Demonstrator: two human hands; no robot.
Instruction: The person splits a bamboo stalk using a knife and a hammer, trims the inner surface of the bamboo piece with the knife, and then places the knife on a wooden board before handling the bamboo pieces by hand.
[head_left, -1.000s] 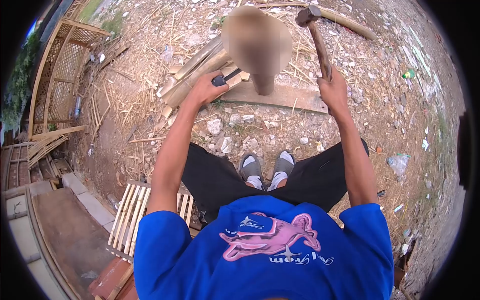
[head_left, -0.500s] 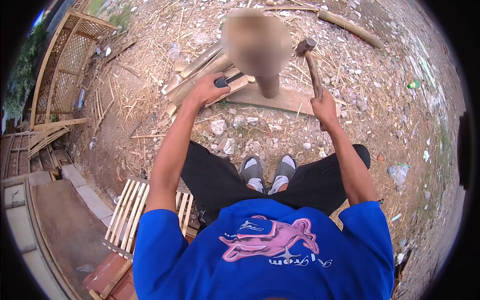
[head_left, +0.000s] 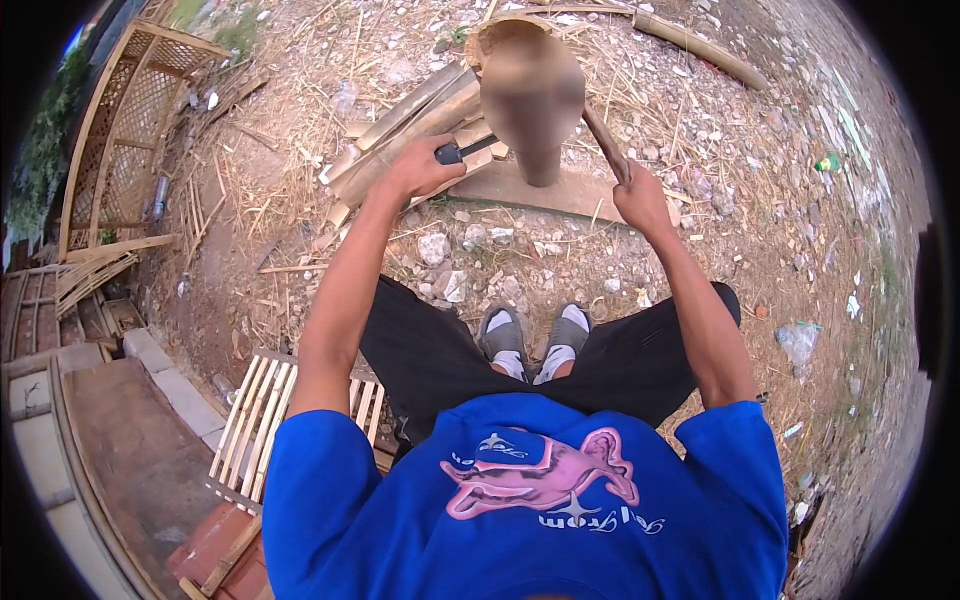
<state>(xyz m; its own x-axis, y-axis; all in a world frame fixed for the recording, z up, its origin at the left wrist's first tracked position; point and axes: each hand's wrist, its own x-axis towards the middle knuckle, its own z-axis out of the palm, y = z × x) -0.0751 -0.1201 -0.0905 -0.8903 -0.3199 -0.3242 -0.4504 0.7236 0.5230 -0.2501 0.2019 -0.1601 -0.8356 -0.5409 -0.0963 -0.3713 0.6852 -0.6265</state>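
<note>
My left hand (head_left: pixel 422 168) is closed around the black handle of a knife (head_left: pixel 450 154), whose dark blade points right toward an upright bamboo post (head_left: pixel 540 168). A blurred patch covers much of the post, so where the blade meets it is hidden. The post's foot stands on a flat wooden board (head_left: pixel 585 200) on the ground. My right hand (head_left: pixel 643 197) grips the wooden handle of a hammer (head_left: pixel 606 143), right of the post. That handle slants up and left behind the blurred patch, and the hammer's head is out of sight.
Split bamboo pieces (head_left: pixel 405 115) lie left of the post, and a bamboo pole (head_left: pixel 700 50) rests at the back right. Stones and straw litter the ground. A slatted bamboo rack (head_left: pixel 255 420) is by my left side; a lattice frame (head_left: pixel 125 140) stands farther left. Plastic bag (head_left: pixel 798 342) at right.
The hammer has swung left toward the post, and its head has gone behind the blurred patch. My right hand shifted slightly up and left; my left hand moved slightly right with the knife.
</note>
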